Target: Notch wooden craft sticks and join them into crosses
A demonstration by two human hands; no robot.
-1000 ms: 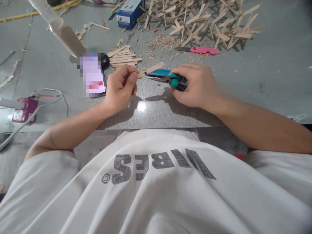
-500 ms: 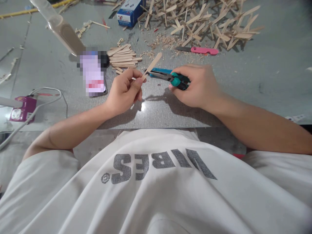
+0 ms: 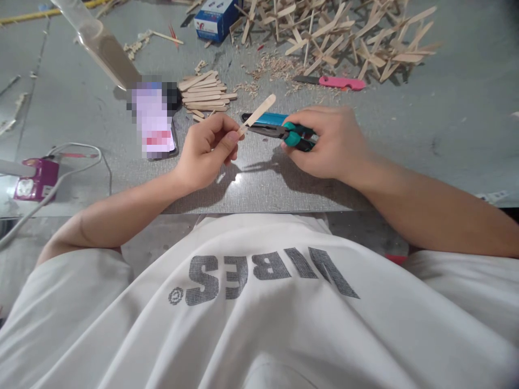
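Observation:
Between thumb and fingers, my left hand (image 3: 211, 148) pinches the lower end of a flat wooden stick (image 3: 260, 112), which slants up to the right. My right hand (image 3: 328, 141) is wrapped round the handles of teal-and-black pliers (image 3: 290, 133). The dark jaws of the pliers point left and their tips are at the stick's lower end, close to my left fingertips. A blue tool (image 3: 270, 118) lies on the table just behind the pliers, partly hidden by them. Loose wooden sticks (image 3: 206, 94) lie in a pile beyond my left hand.
A phone (image 3: 156, 121) lies left of the sticks, beside a translucent bottle (image 3: 107, 56). Joined sticks (image 3: 324, 32) are heaped at the back, near a blue box (image 3: 215, 20) and a pink-handled knife (image 3: 343, 82). A purple adapter (image 3: 37, 179) with a cable sits far left.
The stick in my left hand has tilted slightly, its upper end moving right and down. The plier tips have shifted a little down. Both hands keep their holds.

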